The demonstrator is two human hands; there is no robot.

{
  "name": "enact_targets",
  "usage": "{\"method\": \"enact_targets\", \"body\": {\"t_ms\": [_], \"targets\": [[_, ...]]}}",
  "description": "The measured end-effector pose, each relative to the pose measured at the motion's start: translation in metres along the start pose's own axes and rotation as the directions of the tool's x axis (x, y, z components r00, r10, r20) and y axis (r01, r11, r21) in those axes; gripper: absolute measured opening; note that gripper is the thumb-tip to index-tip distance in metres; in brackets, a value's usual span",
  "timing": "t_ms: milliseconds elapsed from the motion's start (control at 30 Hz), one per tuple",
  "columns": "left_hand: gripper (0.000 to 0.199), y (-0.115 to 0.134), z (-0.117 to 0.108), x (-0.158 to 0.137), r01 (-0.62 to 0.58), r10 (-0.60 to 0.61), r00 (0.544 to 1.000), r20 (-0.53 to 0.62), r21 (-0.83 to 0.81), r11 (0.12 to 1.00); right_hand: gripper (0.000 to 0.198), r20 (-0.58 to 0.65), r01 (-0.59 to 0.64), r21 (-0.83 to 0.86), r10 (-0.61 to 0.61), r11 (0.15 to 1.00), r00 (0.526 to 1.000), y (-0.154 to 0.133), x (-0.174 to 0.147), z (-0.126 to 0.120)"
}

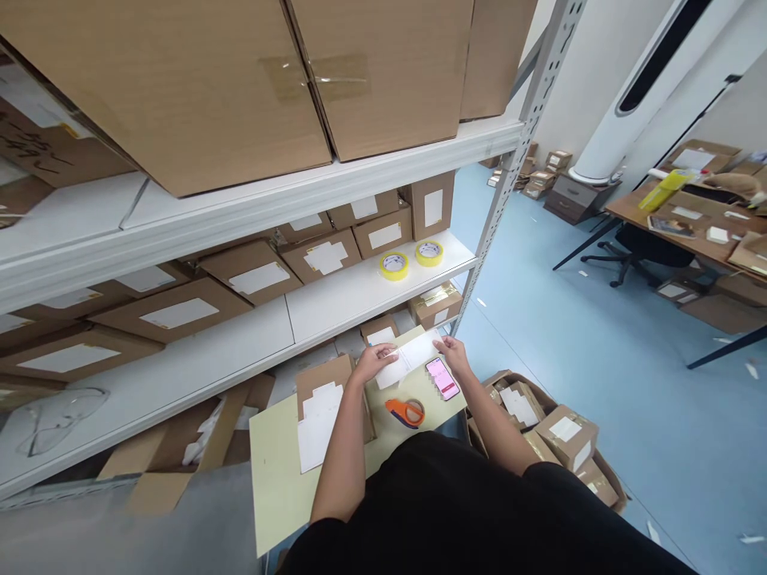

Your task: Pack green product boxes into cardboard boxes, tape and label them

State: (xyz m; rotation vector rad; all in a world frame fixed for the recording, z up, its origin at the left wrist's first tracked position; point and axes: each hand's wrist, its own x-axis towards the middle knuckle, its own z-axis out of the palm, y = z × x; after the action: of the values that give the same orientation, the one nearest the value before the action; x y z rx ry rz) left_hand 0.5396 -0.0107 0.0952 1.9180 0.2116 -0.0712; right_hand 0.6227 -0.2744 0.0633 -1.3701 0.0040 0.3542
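Note:
A white paper label sheet [413,355] is stretched between my two hands over a pale yellow board [276,479]. My left hand [375,362] pinches its left end, and my right hand [452,354] grips the right end between thumb and fingers. Just below the sheet lies a phone [442,378] with a pink lit screen. Nearer to me on the board is an orange tape dispenser [406,412]. Left of it, beside my left forearm, sits a cardboard box [323,377] with white paper [320,427] on its top.
Two yellow tape rolls [394,266] rest on the shelf [359,291] ahead, in front of labelled boxes [243,271]. Large cartons [383,72] fill the shelf above. At my right stands an open carton of small parcels [566,431]. A desk [635,204] is farther right.

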Motion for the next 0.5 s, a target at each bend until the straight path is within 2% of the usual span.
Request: {"method": "enact_targets", "body": {"t_ms": [133,200,267,400,500], "targets": [[0.045,0.004,0.006,-0.003,-0.007,0.005,0.999,0.048,0.024,1.000,0.042,0.018,0.007,-0.009,-0.007,1.000,1.000,0.002,-0.003,0.002],[0.041,0.004,0.009,-0.006,-0.040,0.039,0.999,0.022,0.038,0.998,0.043,0.025,0.008,-0.029,-0.007,1.000,1.000,0.006,-0.005,0.004],[0.038,0.002,0.007,-0.009,-0.056,0.057,0.998,-0.034,0.030,0.998,0.044,-0.019,0.006,-0.023,-0.006,1.000,1.000,0.008,-0.006,0.001],[0.034,-0.004,-0.004,-0.014,-0.002,0.001,0.994,-0.111,-0.007,1.000,0.048,-0.128,-0.004,0.053,0.011,0.999,0.992,0.004,-0.006,-0.013],[0.031,-0.004,-0.006,-0.011,0.037,-0.035,0.992,-0.124,0.011,0.999,0.047,-0.055,0.008,0.057,-0.005,0.998,0.998,-0.003,-0.008,-0.015]]}}
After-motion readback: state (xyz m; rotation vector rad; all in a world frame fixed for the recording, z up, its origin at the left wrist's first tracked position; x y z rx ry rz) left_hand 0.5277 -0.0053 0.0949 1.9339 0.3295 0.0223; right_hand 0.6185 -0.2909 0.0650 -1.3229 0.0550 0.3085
